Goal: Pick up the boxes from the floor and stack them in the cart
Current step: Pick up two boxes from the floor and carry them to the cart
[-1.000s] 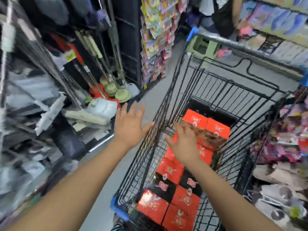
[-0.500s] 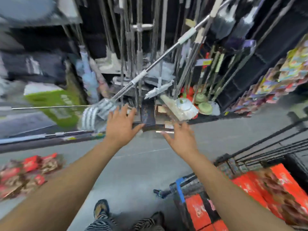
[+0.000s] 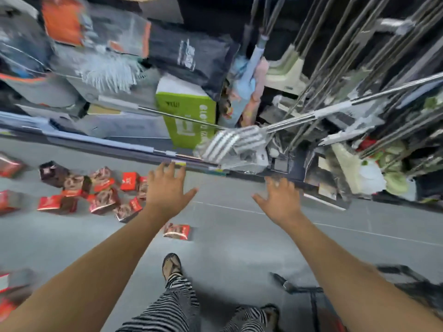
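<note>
Left hand [image 3: 167, 188] and right hand [image 3: 280, 200] being held out apart, fingers spread, nothing being gripped, red boxes [image 3: 100, 190] being shown scattered on grey floor [image 3: 227, 248] at left, one box [image 3: 177, 231] lying just beside left forearm [image 3: 115, 255], cart [image 3: 314, 305] being glimpsed lower right

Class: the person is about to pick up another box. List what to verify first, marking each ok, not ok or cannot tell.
1. Left hand free: ok, open, empty.
2. Right hand free: ok, open, empty.
3. Boxes to collect: ok, cluster on the floor by the left hand.
4. Lone box near the feet: ok, lying apart.
5. Cart within reach: cannot tell, only a corner shows.
</note>
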Tool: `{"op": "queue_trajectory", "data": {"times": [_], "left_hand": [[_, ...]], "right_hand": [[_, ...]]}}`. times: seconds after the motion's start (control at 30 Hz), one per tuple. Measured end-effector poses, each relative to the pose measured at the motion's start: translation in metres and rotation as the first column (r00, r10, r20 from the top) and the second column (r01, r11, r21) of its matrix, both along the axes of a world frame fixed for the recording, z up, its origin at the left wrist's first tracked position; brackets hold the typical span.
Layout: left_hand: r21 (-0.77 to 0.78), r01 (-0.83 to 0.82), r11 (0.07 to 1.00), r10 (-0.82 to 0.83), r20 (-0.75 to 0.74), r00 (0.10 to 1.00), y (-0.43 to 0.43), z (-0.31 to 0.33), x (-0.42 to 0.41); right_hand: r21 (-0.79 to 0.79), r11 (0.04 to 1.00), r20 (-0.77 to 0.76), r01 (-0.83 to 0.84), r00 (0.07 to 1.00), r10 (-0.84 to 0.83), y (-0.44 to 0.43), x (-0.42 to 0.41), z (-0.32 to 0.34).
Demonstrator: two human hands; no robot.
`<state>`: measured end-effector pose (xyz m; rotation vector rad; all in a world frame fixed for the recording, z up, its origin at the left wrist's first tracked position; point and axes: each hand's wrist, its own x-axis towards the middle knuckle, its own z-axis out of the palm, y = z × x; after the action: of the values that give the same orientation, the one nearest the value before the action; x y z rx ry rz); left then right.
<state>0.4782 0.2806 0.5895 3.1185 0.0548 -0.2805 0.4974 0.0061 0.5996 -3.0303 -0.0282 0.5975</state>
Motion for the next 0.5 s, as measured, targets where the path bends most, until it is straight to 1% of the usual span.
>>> {"op": "queue_trajectory", "data": {"times": [0.13, 0.2, 0.27, 0.37, 0.5], "left_hand": [[0.009, -0.007, 1.0, 0.008, -0.053, 0.999, 0.072, -0.04, 0.01], [-0.027, -0.03, 0.999, 0.029, -0.037, 0.999, 0.101, -0.068, 0.016], [-0.062, -0.051, 0.997, 0.048, -0.052, 0.997, 0.123, -0.103, 0.02], [-0.079, -0.085, 0.993, 0.077, -0.096, 0.992, 0.148, -0.167, 0.02], [-0.085, -0.17, 0.982, 0.163, -0.083, 0.983, 0.177, -0.26, 0.009]], "right_hand": [[-0.018, 0.998, -0.062, -0.064, 0.996, 0.063, 0.073, 0.022, -0.039], [-0.023, 0.994, -0.078, -0.11, 0.991, 0.108, 0.104, 0.033, -0.063], [-0.008, 0.989, -0.092, -0.151, 0.985, 0.149, 0.129, 0.044, -0.095], [0.019, 0.97, -0.134, -0.24, 0.961, 0.241, 0.162, 0.054, -0.154], [0.042, 0.932, -0.177, -0.359, 0.916, 0.361, 0.199, 0.058, -0.249]]}}
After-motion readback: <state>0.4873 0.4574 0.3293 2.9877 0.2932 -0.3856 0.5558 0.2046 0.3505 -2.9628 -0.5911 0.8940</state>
